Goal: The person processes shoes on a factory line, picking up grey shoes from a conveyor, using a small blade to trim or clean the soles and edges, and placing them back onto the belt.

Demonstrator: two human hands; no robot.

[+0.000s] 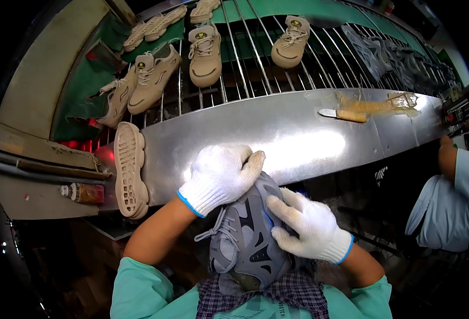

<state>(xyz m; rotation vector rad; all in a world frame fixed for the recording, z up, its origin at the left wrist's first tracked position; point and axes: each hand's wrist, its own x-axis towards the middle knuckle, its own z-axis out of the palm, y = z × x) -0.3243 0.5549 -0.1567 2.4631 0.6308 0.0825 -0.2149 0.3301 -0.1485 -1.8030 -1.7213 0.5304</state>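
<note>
A grey sneaker upper point(253, 234), its laces hanging to the left, lies on its side between my hands, toe away from me and heel against my checked apron point(213, 300). My left hand point(217, 175), in a white knit glove with a blue cuff, is closed over the toe, its thumb along the front. On the right edge of the upper, my gloved right hand point(314, 226) grips lightly, index finger and thumb apart with a blue strip showing between them. Left of my left hand, a beige sole point(130, 170) lies on the metal ledge, tread side showing.
Past the metal ledge point(213, 127), beige sneakers point(205, 56) and grey uppers point(373, 53) sit on a roller rack point(256, 48). A wooden-handled knife point(351, 115) lies right of centre. A small red bottle point(85, 193) is at left. Another person's arm point(447, 159) shows at far right.
</note>
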